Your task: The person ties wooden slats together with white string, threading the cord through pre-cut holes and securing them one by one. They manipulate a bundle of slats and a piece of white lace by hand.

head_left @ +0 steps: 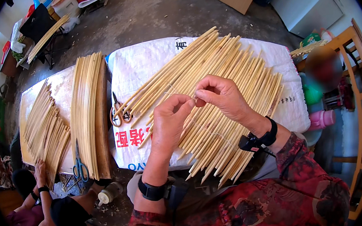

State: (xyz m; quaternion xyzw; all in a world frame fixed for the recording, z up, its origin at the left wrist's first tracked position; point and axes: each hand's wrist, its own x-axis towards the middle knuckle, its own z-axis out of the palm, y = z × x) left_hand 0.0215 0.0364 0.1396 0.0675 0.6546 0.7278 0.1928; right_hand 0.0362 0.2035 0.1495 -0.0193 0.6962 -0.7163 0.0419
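Pale, thin sticks (248,79) lie side by side in a slanting row before me, with thin string (211,131) running across them. My left hand (166,119) and my right hand (228,99) meet above the middle of the row, fingertips almost touching. Each is closed in a pinch on the fine string, though the fingers cover most of it there. Beneath the sticks a white woven sack (136,67) with printing covers the table. Scissors with brown handles (117,115) rest on the sack's left edge, beside the stick ends.
On a table to the left lie a long bundle of sticks (85,96), a looser pile (43,123) and blue-handled scissors (80,170). A co-worker's hand (40,172) touches that pile. A wooden chair (357,94) and a pink flask (321,119) stand at right; a jar (109,193) is below.
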